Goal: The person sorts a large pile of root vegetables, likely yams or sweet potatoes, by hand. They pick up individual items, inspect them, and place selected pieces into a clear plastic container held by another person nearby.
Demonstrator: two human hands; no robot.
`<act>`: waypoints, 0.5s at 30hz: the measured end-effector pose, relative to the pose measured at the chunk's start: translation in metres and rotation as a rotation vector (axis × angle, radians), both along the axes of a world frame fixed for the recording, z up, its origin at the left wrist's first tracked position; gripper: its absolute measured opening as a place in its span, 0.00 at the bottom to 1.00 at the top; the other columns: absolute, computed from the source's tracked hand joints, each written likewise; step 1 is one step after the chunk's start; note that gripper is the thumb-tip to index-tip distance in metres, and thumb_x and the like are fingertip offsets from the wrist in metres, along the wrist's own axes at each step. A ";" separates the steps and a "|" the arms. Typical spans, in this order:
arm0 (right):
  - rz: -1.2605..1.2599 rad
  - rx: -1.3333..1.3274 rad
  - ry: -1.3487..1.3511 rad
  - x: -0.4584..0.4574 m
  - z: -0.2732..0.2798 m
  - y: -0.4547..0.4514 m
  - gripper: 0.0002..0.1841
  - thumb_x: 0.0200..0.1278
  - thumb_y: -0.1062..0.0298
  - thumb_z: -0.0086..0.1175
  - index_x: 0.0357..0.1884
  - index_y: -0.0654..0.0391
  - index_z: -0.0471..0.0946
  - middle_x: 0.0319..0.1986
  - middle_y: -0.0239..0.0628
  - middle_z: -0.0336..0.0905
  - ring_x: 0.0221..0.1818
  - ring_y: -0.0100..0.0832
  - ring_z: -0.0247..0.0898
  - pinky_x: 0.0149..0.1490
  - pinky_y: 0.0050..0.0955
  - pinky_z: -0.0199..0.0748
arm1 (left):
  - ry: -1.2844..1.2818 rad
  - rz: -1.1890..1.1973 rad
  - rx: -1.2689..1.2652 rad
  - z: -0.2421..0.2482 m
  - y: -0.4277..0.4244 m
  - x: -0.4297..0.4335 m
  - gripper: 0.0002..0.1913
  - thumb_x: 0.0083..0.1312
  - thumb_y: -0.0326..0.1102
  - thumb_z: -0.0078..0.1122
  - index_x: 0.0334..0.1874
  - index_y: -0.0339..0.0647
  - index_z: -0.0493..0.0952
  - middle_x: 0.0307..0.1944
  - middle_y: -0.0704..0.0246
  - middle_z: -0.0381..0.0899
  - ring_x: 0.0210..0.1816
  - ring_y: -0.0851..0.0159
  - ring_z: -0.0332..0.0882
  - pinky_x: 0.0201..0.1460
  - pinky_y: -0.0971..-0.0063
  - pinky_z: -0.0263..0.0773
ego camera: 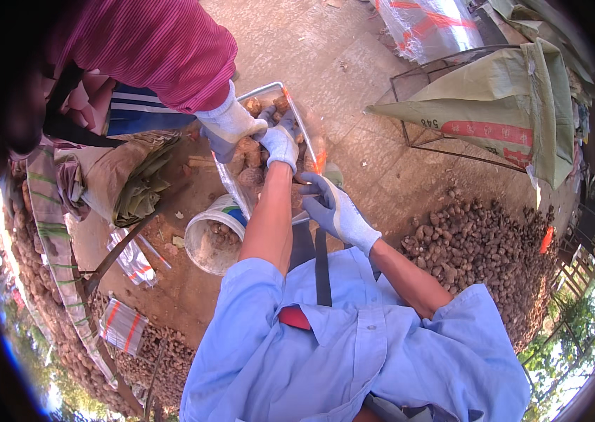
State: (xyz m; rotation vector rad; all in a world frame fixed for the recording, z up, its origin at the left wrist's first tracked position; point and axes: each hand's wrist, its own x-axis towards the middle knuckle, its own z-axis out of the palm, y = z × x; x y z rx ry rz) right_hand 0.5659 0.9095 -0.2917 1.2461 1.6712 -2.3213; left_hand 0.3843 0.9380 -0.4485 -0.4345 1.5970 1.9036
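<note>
My left hand (280, 145), in a white and grey work glove, reaches into a sack held open by a metal frame (297, 117). It is over brown tubers that look like taro corms (251, 176); its fingertips are partly hidden, so a grip is unclear. A co-worker's gloved hand (229, 126) is beside it, over the sack's left side. My right hand (338, 208), gloved alike, hovers by the frame's near right corner with fingers slightly curled and apart, nothing visible in them. Near my left forearm, a white bucket (208, 221) tilts on the ground with a few small corms inside.
A large pile of small corms (466, 248) lies at right. Beyond it, a green woven sack (487, 105) hangs on a wire frame (408, 134). Folded sacks (134, 174) sit at left, near a striped-cloth-covered rail (57, 237). More corms (168, 364) lie lower left.
</note>
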 end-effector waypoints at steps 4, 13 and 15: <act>-0.040 -0.156 -0.033 0.025 -0.006 0.007 0.24 0.80 0.66 0.57 0.71 0.64 0.72 0.48 0.34 0.84 0.43 0.21 0.79 0.49 0.22 0.79 | -0.001 -0.026 -0.048 -0.004 0.001 -0.001 0.20 0.69 0.23 0.69 0.59 0.41 0.72 0.37 0.63 0.84 0.26 0.65 0.81 0.20 0.72 0.73; -0.015 -0.190 -0.015 0.034 -0.016 0.012 0.21 0.81 0.64 0.56 0.69 0.64 0.74 0.46 0.34 0.85 0.40 0.21 0.80 0.47 0.23 0.79 | 0.099 -0.099 -0.282 -0.030 0.015 -0.026 0.05 0.72 0.30 0.70 0.43 0.36 0.86 0.36 0.65 0.88 0.35 0.64 0.85 0.37 0.69 0.80; 0.018 -0.227 -0.036 0.034 -0.016 0.016 0.20 0.81 0.66 0.54 0.68 0.64 0.74 0.48 0.36 0.85 0.42 0.23 0.80 0.50 0.25 0.81 | 0.113 -0.089 -0.275 -0.030 0.017 -0.023 0.06 0.72 0.30 0.69 0.44 0.35 0.86 0.37 0.65 0.89 0.36 0.64 0.85 0.39 0.68 0.80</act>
